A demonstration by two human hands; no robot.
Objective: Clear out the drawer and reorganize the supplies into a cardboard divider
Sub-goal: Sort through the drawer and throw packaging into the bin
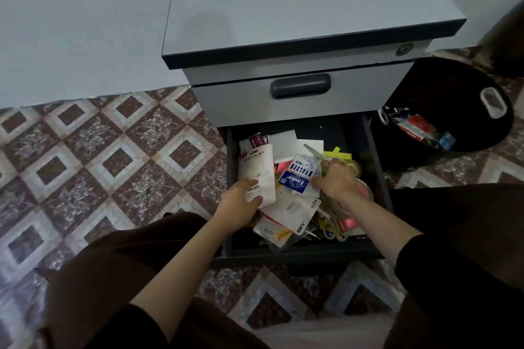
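Note:
The lower drawer [229, 167] of a grey cabinet stands pulled open, full of mixed supplies. My left hand [241, 207] grips the near end of a white "Stapler Set" package [256, 170] at the drawer's left side. My right hand [338, 183] reaches into the right half, fingers curled over clear tape rolls [354, 167] and a pair of scissors [313, 150], beside a blue-labelled "Faster Value Pack" bag [297, 178]. Which item the right fingers hold is hidden. White papers [286, 144], yellow sticky notes [340, 154] and plastic packets [292, 215] fill the rest.
A black round bin [465, 88] with white handles stands on the floor right of the cabinet, holding several small supplies [419, 127]. The upper drawer [300, 86] is closed. Patterned tile floor [99, 164] spreads left. My knees in dark trousers flank the drawer.

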